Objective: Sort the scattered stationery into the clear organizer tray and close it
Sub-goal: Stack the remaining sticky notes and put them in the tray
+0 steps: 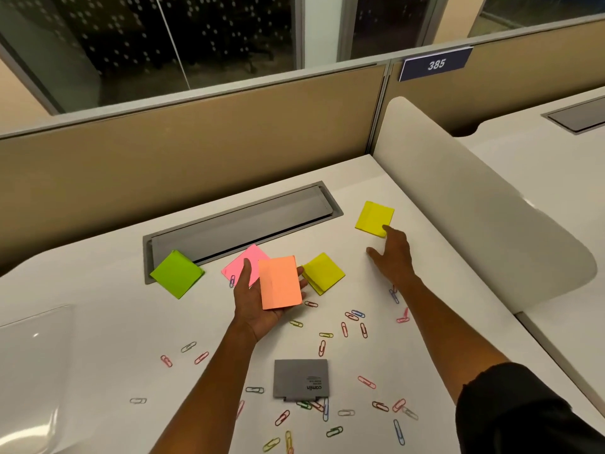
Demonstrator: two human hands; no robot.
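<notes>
Two hands are over the white counter (98,306): the left hand (262,299) holds an orange sticky pad (280,282) in its upturned grip, while the right hand (393,257), fingers loose, touches a yellow pad (374,218) toward the far right edge. At the left edge lies the clear organizer tray (31,365), contents unclear; coloured paper clips (344,329) scatter along the near edge.

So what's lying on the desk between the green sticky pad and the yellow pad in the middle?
In the head view, between the green sticky pad and the middle yellow pad lies the pink pad, with the left hand holding the orange pad above it.
</notes>
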